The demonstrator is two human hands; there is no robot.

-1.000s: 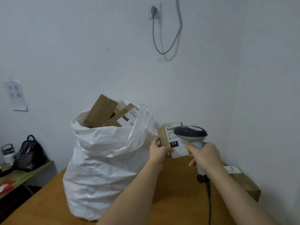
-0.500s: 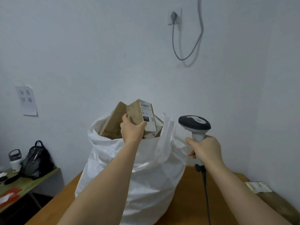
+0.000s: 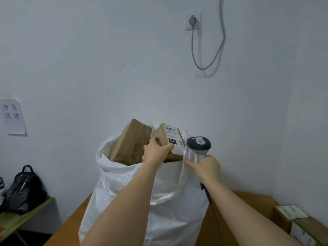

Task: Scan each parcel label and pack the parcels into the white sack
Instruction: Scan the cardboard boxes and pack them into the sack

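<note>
The labelled parcel (image 3: 171, 139) is sitting at the mouth of the white sack (image 3: 159, 201), its white label with a barcode and a black "010" patch facing the camera. The left hand (image 3: 156, 151) is gripping this parcel, its fingers (image 3: 153, 139) curling over the left edge and the thumb lying along the lower front. Just left of it in the sack, a plain brown parcel (image 3: 131, 141) is leaning, poking above the rim. Right of the sack's mouth, the right hand (image 3: 205, 167) is clenching its fingers round the handle of the scanner (image 3: 199, 145), whose dark head is pointing upward; one finger is touching the sack's raised flap. The sack is standing on the brown tabletop (image 3: 248, 201). Further right of the sack, another box (image 3: 298, 226) is resting at the tabletop's edge. Left of the sack, a black bag (image 3: 24, 190) is sitting on a green side table.
</note>
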